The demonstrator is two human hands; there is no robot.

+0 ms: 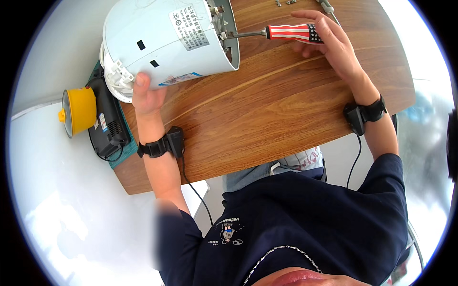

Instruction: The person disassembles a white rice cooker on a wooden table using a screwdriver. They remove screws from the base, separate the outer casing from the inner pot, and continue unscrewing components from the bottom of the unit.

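Note:
A white, rounded appliance housing (pixel 157 35) lies on its side on the wooden table, its open end facing right. My left hand (pixel 149 97) grips its lower left part, thumb on the wall beside a white plastic fitting (pixel 119 74); the other fingers are mostly hidden. In my right hand (pixel 336 45) is a screwdriver (pixel 290 33) with a red-and-white striped, starred handle. My thumb lies at the handle's end, the index finger stretches out above, and other fingers curl behind. The shaft points left into the open end, near metal parts; its tip's exact contact cannot be made out.
Small metal screws (pixel 287 3) and another tool (pixel 327 6) with a grey handle lie at the table's far side. To the left, a yellow pot (pixel 82 112) stands by a black device (pixel 102 126) on a green mat (pixel 128 150). Cables hang from both wristbands.

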